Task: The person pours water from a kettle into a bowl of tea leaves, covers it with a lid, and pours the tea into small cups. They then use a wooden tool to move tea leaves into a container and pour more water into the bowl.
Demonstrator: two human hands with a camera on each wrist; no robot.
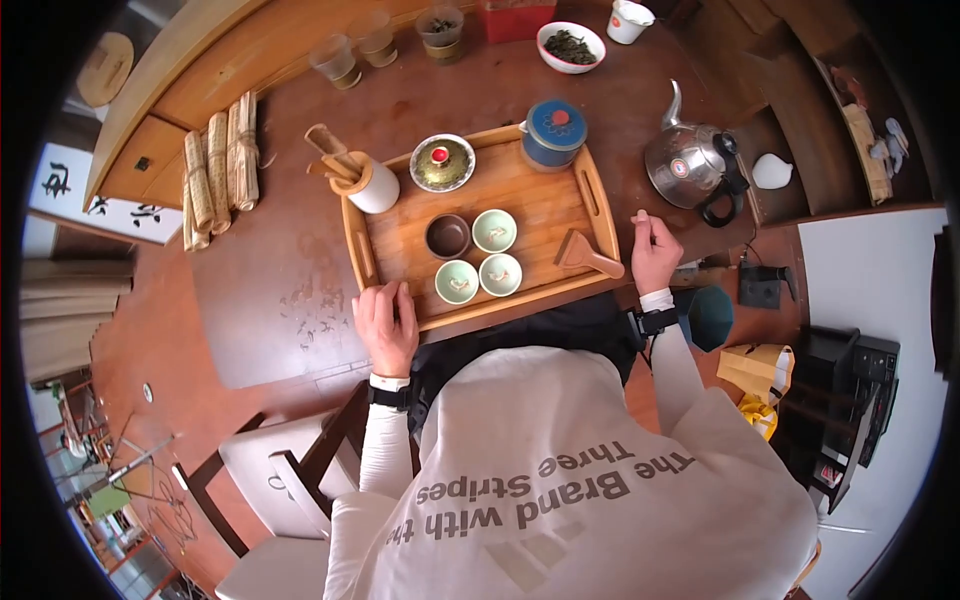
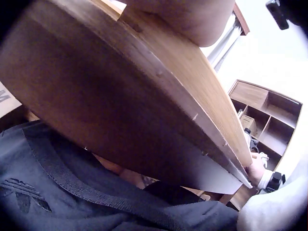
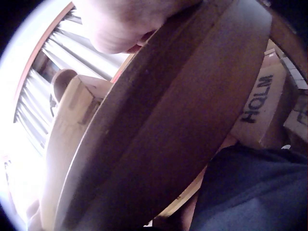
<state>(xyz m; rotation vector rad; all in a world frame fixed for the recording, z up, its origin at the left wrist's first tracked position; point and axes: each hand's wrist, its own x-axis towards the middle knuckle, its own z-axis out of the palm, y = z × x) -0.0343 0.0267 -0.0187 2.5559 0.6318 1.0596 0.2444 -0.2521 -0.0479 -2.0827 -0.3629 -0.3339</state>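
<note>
My left hand (image 1: 388,325) rests at the near left corner of a wooden tray (image 1: 400,245), holding nothing. Right of the tray, my right hand (image 1: 655,252) rests by the table's edge with loosely curled fingers, also holding nothing. On the tray sit three pale green cups (image 1: 457,283) and a dark brown cup (image 1: 448,236). Behind them stand a patterned lidded bowl (image 1: 443,165) and a blue lidded canister (image 1: 553,135). A wooden T-shaped tool (image 1: 590,257) lies at the right end. The white holder (image 1: 375,188) at the left carries wooden tea tools. Both wrist views show mostly the table's edge.
A steel kettle (image 1: 690,165) stands beyond my right hand. Rolled bamboo mats (image 1: 218,170) lie at the left. Along the back are clear cups (image 1: 375,40), a bowl of tea leaves (image 1: 571,62) and a small white cup (image 1: 630,20). Loose leaves (image 1: 318,302) dot the table.
</note>
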